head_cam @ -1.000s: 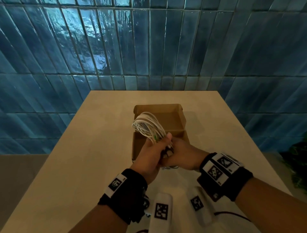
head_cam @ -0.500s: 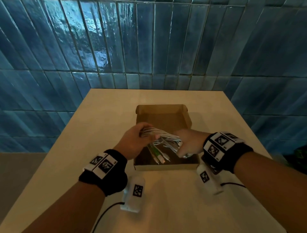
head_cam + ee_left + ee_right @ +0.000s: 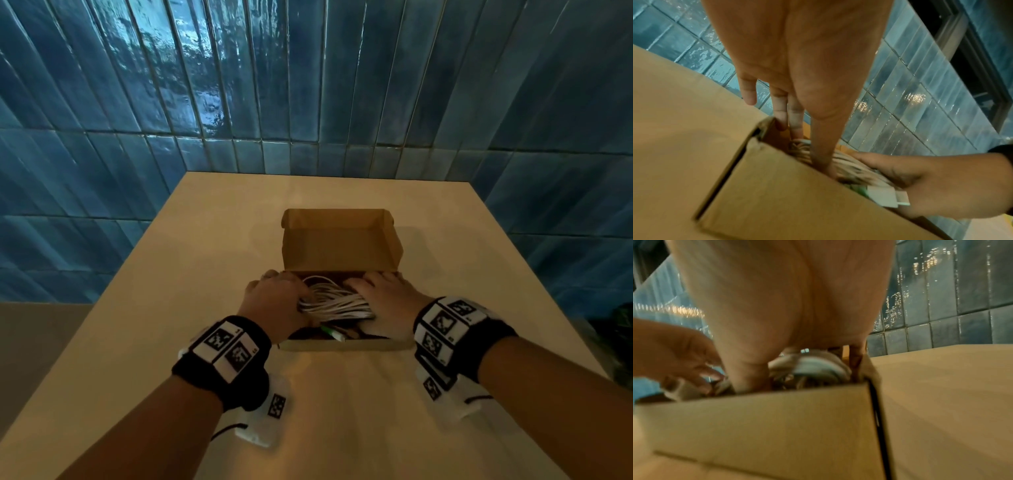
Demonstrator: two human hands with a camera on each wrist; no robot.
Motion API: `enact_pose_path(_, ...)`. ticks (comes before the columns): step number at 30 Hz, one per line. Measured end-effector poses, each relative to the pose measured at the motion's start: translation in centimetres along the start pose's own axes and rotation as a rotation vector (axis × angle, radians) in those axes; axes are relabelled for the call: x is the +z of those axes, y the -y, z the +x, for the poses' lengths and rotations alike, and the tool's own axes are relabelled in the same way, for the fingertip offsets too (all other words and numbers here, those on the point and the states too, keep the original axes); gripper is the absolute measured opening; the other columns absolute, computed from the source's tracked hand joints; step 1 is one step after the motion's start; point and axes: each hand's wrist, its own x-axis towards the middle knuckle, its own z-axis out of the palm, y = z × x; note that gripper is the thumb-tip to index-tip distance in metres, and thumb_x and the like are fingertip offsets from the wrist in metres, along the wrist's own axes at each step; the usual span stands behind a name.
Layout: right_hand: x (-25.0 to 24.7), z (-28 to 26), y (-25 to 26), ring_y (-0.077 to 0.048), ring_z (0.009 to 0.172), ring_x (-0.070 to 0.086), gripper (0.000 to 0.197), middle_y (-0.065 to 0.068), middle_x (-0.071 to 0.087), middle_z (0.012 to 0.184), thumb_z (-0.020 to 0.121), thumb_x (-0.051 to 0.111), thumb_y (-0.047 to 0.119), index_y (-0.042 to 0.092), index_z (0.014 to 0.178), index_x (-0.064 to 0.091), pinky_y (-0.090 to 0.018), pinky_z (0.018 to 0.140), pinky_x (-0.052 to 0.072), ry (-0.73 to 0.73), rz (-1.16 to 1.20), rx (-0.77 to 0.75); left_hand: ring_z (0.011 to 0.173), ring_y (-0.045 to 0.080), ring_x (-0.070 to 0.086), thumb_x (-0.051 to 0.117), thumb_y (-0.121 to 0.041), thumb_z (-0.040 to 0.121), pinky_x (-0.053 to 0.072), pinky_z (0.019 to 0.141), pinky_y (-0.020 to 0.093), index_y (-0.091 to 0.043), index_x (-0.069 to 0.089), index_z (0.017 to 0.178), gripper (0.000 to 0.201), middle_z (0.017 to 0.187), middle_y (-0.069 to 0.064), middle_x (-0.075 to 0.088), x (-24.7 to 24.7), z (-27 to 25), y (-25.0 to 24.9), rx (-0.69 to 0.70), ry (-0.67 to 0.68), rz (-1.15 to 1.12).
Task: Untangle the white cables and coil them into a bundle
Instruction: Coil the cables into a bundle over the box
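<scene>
Both forearms reach forward side by side, each wrist in a black band. The left hand [image 3: 274, 305] and right hand [image 3: 387, 301] lie palm-down, near each other, fingers extended downward and fairly straight, thumbs pointing inward.

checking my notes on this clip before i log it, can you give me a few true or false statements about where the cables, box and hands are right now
1. The white cable bundle is inside the cardboard box. True.
2. The box lid is closed over the cables. False: the lid stands open at the far side.
3. The left hand and right hand are both at the bundle, one at each end. True.
4. The box sits on the floor. False: it sits on the beige table.
5. A cable plug with a green part lies near the box's front wall. True.
</scene>
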Motion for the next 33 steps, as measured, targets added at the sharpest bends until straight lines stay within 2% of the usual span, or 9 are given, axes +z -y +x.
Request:
enact_pose_path(3,-0.6,-0.5,-0.1,-0.025,0.132,0.022,0.073,0.002,0.024,0.145,0.088,0.049,0.054,0.031,0.148,0.014,-0.04,0.108,0.026,0.086,0.06,-0.008,0.121,0.021,0.038,0.067,-0.07,0.069,0.033,0.103,0.042,-0.037,0.06,0.121,0.063,0.13,-0.01,0.047,-0.1,-0.1,-0.4,-0.011,0.07,0.036)
enact_pose_path(7,-0.2,-0.8,0.4,-0.025,0.132,0.025,0.08,0.003,0.026,0.146,0.085,0.043,0.068,0.03,0.149,0.016,-0.039,0.108,0.028,0.094,0.15,0.007,0.118,0.025,0.043,0.06,-0.068,0.074,0.034,0.101,0.046,-0.035,0.061,0.115,0.052,0.125,-0.002,0.049,0.5,0.4,-1.9,-0.061,0.024,0.135)
enact_pose_path(11,0.7,-0.3,0.4,-0.026,0.129,0.031,0.069,0.0,0.033,0.142,0.09,0.049,0.048,0.03,0.148,0.015,-0.042,0.104,0.035,-0.005,0.038,0.005,0.11,0.024,0.051,0.064,-0.07,0.073,0.041,0.099,0.043,-0.029,0.06,0.113,0.057,0.119,0.0,0.05,0.9,1.0,-2.4,-0.102,0.062,0.06)
enact_pose_path(14,1.2,-0.4,0.3,-0.024,0.133,0.026,0.063,0.004,0.029,0.147,0.095,0.035,0.053,0.035,0.149,0.009,-0.044,0.111,0.023,0.008,0.006,-0.012,0.101,0.019,0.056,0.06,-0.071,0.076,0.048,0.092,0.041,-0.028,0.068,0.103,0.051,0.111,-0.002,0.059,0.4,1.0,-1.2,-0.031,0.091,-0.126)
enact_pose_path(18,0.6,-1.6,-0.1,-0.02,0.126,0.028,0.05,0.003,0.035,0.137,0.097,0.036,0.047,0.03,0.144,0.034,-0.037,0.107,0.025,-0.162,0.07,-0.115,0.122,0.018,0.044,0.063,-0.045,0.088,0.032,0.104,0.032,-0.031,0.074,0.102,0.022,0.128,-0.006,0.054,0.0,0.7,0.0,0.056,-0.021,-0.127)
enact_pose_path(22,0.1,-2.3,-0.5,-0.013,0.098,0.045,0.024,0.009,0.048,0.098,0.091,0.058,0.028,0.03,0.114,0.064,-0.026,0.079,0.036,-0.292,0.17,-0.227,0.127,0.012,0.04,0.064,-0.041,0.088,0.025,0.106,0.027,-0.028,0.076,0.1,0.021,0.131,-0.008,0.055,0.7,0.6,0.2,0.102,-0.033,-0.101)
enact_pose_path(27,0.6,-2.5,0.1,-0.015,0.092,0.05,0.001,0.005,0.053,0.094,0.085,0.065,0.021,0.022,0.085,0.066,-0.033,0.075,0.046,-0.323,0.123,-0.203,0.134,0.014,0.034,0.066,-0.05,0.084,0.025,0.108,0.027,-0.03,0.078,0.094,0.025,0.14,-0.006,0.051,1.3,0.8,0.3,0.044,0.013,-0.155)
enact_pose_path(31,0.2,-2.8,-0.2,-0.003,0.079,0.045,0.011,0.011,0.046,0.088,0.087,0.064,0.029,0.021,0.088,0.072,-0.024,0.07,0.039,-0.272,0.163,-0.226,0.133,0.01,0.035,0.074,-0.05,0.076,0.029,0.106,0.028,-0.034,0.071,0.072,0.017,0.128,-0.009,0.058,1.4,1.1,0.2,-0.015,0.015,-0.185)
enact_pose_path(33,-0.3,-3.0,-0.6,0.005,0.072,0.042,0.015,0.018,0.042,0.081,0.09,0.059,0.023,0.022,0.095,0.074,-0.014,0.065,0.031,-0.187,0.219,-0.234,0.132,0.008,0.037,0.074,-0.049,0.077,0.027,0.105,0.026,-0.025,0.073,0.072,0.024,0.116,-0.009,0.065,1.3,1.2,0.0,0.015,0.0,-0.17)
